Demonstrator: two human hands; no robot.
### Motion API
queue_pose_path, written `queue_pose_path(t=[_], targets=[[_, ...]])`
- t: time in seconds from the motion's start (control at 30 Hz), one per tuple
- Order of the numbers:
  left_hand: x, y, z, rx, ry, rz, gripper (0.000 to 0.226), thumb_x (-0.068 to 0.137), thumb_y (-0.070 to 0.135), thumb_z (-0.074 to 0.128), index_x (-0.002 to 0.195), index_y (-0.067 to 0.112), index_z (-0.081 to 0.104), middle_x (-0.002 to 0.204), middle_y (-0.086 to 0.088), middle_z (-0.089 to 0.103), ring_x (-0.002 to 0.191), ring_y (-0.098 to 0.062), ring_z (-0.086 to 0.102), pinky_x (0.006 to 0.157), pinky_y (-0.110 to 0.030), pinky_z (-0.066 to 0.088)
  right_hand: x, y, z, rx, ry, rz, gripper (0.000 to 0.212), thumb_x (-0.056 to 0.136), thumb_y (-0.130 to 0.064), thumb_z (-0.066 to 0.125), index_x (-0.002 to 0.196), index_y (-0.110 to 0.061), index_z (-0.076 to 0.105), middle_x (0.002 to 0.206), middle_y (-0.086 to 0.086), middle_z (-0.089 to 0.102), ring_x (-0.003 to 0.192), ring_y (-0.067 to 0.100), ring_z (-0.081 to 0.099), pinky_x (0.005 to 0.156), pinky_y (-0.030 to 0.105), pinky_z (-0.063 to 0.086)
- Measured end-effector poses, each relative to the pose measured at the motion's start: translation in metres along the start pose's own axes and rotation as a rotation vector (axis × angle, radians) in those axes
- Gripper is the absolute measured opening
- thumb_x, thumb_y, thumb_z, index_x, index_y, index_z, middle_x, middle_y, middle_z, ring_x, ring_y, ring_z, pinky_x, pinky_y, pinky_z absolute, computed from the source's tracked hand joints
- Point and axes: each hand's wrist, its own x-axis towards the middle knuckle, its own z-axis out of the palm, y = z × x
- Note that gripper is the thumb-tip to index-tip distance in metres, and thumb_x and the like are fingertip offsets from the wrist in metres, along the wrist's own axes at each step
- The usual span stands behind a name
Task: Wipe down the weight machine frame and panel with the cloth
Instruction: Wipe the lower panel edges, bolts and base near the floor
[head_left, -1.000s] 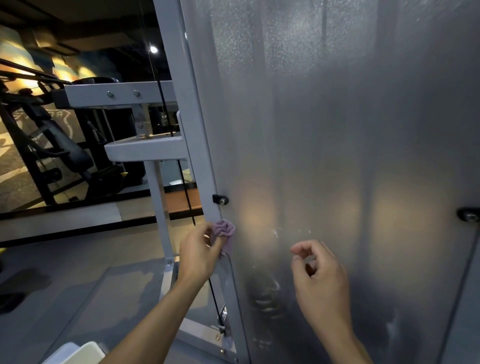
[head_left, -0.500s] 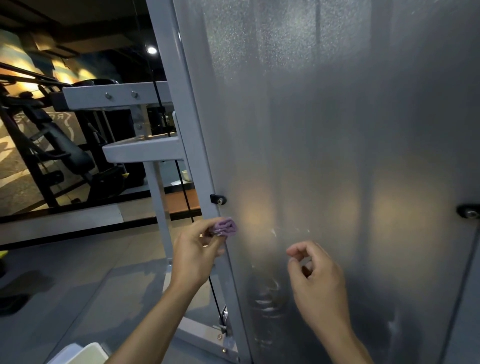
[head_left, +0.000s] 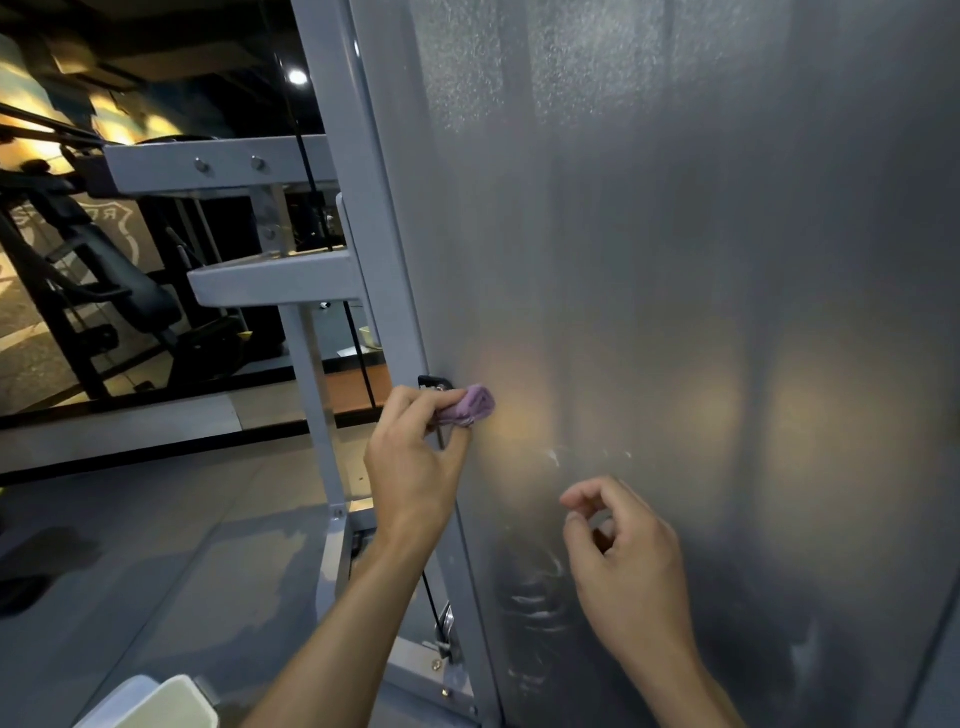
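Left of the left hand a grey frame upright rises with a crossbar and a black cable behind it, and a black clip sits just above the knuckles. That hand pinches a bunched purple cloth (its length running sideways, tip pointing right) against the frosted panel beside the clip. The right hand hovers lower right, fingers loosely curled, holding nothing.

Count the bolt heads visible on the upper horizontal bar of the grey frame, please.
2. Both sit on the front face of the upper horizontal bar: the left bolt head and the right bolt head, side by side. Other faces are hidden, so more may exist.
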Motion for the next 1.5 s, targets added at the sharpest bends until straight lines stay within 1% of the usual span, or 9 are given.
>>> queue_pose_path(t=[0.27,0.5,0.7,0.8,0.97,1.07,1.27,1.37,1.5], targets=[[-0.033,-0.008,0.01,-0.024,-0.075,-0.026,0.028,0.078,0.007,0.085,0.1,0.02,0.075,0.096,0.017,0.059,0.091,0.0,0.061,0.078,-0.007,0.048,0.002,0.002,0.007,-0.023,-0.011,0.007,0.025,0.082,-0.005,0.07,0.079,-0.029,0.064,0.079,-0.022,0.061,0.066,0.011,0.058,0.06,0.024,0.045],[0.001,-0.004,0.006,0.018,-0.01,0.026,0.023,0.082,0.017,0.081,0.104,0.02,0.077,0.094,0.009,0.061,0.086,-0.003,0.059,0.075,-0.01,0.046,0.001,0.0,0.01,-0.018,-0.032,0.004,0.025,0.083,-0.006,0.069,0.081,-0.03,0.064,0.078,-0.021,0.061,0.066,0.009,0.058,0.062,0.033,0.05],[-0.058,-0.031,0.015,0.019,-0.171,-0.105,0.022,0.081,0.02,0.084,0.101,0.024,0.075,0.092,0.015,0.06,0.087,-0.002,0.058,0.072,-0.02,0.052,0.0,0.001,0.009,-0.026,-0.033,0.004,0.024,0.082,-0.006,0.069,0.081,-0.029,0.064,0.081,-0.022,0.061,0.067,0.01,0.057,0.06,0.032,0.049],[-0.057,-0.033,0.013,0.057,-0.223,-0.104,0.02,0.083,0.027,0.083,0.101,0.027,0.074,0.091,0.017,0.059,0.086,0.0,0.057,0.07,-0.019,0.049,-0.001,0.0,0.009,-0.023,-0.038,-0.004,0.024,0.083,-0.006,0.068,0.081,-0.029,0.063,0.082,-0.021,0.061,0.067,0.011,0.058,0.061,0.035,0.051],[-0.003,-0.012,0.005,0.04,-0.055,0.0,0.018,0.084,0.021,0.081,0.101,0.021,0.076,0.093,0.012,0.06,0.084,-0.002,0.058,0.073,-0.011,0.045,-0.002,-0.001,0.01,-0.017,-0.048,-0.009,0.025,0.082,-0.003,0.068,0.08,-0.028,0.065,0.075,-0.024,0.059,0.065,0.01,0.057,0.058,0.017,0.041],[-0.001,-0.007,0.008,0.005,-0.014,0.008,0.021,0.083,0.018,0.081,0.103,0.02,0.076,0.095,0.011,0.06,0.087,0.0,0.059,0.075,-0.009,0.044,-0.001,0.001,0.007,-0.023,-0.051,-0.007,0.025,0.082,-0.003,0.068,0.08,-0.028,0.065,0.077,-0.024,0.059,0.067,0.009,0.058,0.057,0.014,0.039],[-0.07,-0.039,0.021,0.061,-0.235,-0.122,0.019,0.083,0.026,0.08,0.1,0.026,0.073,0.092,0.02,0.055,0.089,0.005,0.055,0.072,-0.011,0.046,0.0,0.005,0.007,-0.025,-0.04,0.002,0.023,0.082,-0.005,0.068,0.081,-0.028,0.065,0.077,-0.025,0.06,0.066,0.008,0.057,0.058,0.014,0.04],[-0.091,-0.054,0.023,0.147,-0.362,-0.154,0.016,0.084,0.033,0.08,0.098,0.028,0.073,0.089,0.02,0.053,0.086,0.007,0.053,0.069,-0.006,0.04,-0.001,0.005,0.006,-0.017,-0.041,0.002,0.024,0.082,-0.003,0.068,0.081,-0.027,0.065,0.074,-0.026,0.058,0.063,0.009,0.055,0.057,0.013,0.038],[-0.092,-0.057,0.022,0.145,-0.378,-0.166,0.013,0.084,0.034,0.081,0.094,0.03,0.074,0.087,0.018,0.056,0.082,0.004,0.055,0.066,-0.01,0.04,-0.001,0.005,0.004,-0.019,-0.025,-0.013,0.025,0.081,-0.002,0.069,0.081,-0.026,0.066,0.075,-0.025,0.059,0.065,0.01,0.057,0.058,0.013,0.039]])
